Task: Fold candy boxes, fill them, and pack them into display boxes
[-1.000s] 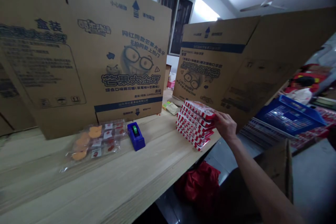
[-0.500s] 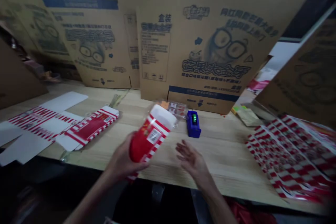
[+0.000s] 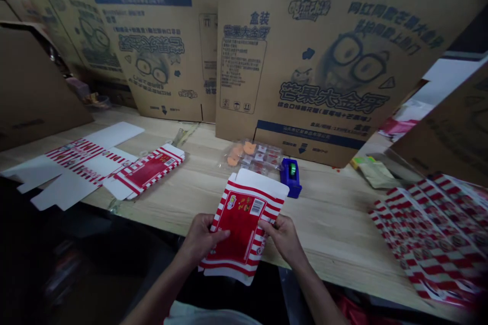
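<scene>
Head view: you are holding a flat red-striped carton over the near edge of the worktop.
Your left hand and right hand are each pinching a side edge; it is probably feeling light, thin and easily creased, so the side folds are offering the safest grip.

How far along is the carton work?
Done: no erected box in view; one set-aside carton lies flat at left. In hand: left hand and right hand grip a flat striped carton. Left: the fanned pile of flat cartons at right.
</scene>
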{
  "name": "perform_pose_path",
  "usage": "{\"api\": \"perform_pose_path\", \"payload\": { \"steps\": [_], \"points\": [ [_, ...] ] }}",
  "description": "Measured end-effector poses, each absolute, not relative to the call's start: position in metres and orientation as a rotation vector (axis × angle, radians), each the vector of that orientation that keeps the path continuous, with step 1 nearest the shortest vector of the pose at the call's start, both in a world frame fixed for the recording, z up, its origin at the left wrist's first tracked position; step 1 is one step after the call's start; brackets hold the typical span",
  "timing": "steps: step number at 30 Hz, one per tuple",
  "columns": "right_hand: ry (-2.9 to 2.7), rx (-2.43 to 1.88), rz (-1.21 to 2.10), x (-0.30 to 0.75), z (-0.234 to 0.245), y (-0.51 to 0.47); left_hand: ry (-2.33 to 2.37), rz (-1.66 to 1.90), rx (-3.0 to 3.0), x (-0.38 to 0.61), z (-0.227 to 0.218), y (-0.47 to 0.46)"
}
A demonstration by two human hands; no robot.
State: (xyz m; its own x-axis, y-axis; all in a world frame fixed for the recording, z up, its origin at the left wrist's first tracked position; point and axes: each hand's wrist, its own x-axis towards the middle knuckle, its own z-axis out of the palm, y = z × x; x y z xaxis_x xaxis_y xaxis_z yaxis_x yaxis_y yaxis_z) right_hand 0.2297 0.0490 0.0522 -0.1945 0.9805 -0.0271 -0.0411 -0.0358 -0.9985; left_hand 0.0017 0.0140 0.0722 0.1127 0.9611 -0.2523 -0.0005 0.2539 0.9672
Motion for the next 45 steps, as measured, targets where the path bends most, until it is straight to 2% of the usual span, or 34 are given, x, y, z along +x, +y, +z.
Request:
{"api": "perform_pose_path", "payload": {
  "steps": [3,9,16,22,31,37,42,45],
  "points": [
    [-1.291,-1.114,1.429,0.233,0.043,0.053,1.172,0.981,1.012,0.008,0.075,0.012],
    [-1.334,-0.958,1.794,0.227,0.029,0.044,1.013,1.302,0.876,0.005,0.067,0.012],
    [-1.190,-1.150,1.294,0.225,0.008,0.043,0.972,1.205,0.828,-0.001,0.040,-0.001],
    [-1.244,-1.183,1.344,0.230,-0.018,0.054,0.890,1.133,0.843,-0.009,0.033,0.013],
    [-1.265,-1.108,1.372,0.219,-0.011,0.056,1.178,1.247,0.724,-0.013,0.021,0.040],
    [-1.250,-1.092,1.693,0.224,-0.004,0.061,1.082,0.936,0.935,-0.033,0.029,0.052],
    [-1.538,-1.080,1.409,0.226,0.006,0.056,1.124,0.854,1.123,-0.040,0.028,0.049],
    [-1.598,-1.108,1.429,0.224,0.014,0.053,1.155,0.832,1.235,-0.039,0.030,0.046]
  ]
}}
